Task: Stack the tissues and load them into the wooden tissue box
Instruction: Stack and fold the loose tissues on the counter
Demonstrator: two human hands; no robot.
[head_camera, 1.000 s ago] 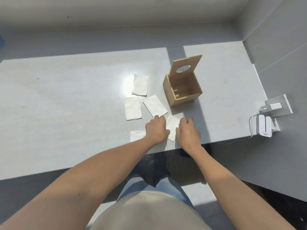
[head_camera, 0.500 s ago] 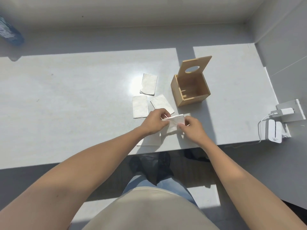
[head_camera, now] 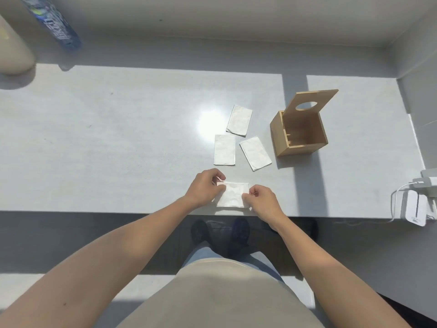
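A folded white tissue (head_camera: 233,194) lies flat near the table's front edge, on top of another tissue whose edge peeks out beneath. My left hand (head_camera: 204,187) pinches its left edge and my right hand (head_camera: 261,198) pinches its right edge. Three more folded tissues lie further back: one at the far spot (head_camera: 239,120), one on the left (head_camera: 224,149), one angled on the right (head_camera: 255,153). The wooden tissue box (head_camera: 299,136) stands to the right of them, its lid with a round hole tipped up and its inside bare.
A white charger and cable (head_camera: 412,207) sit at the table's right front corner. A blue patterned bottle (head_camera: 55,24) and a beige object (head_camera: 13,50) are at the far left. The grey table (head_camera: 106,138) ends just below my hands.
Both hands picked up the tissue near the front edge, carried it left and laid it on the tissue there. The view has shifted, showing more of the left side.
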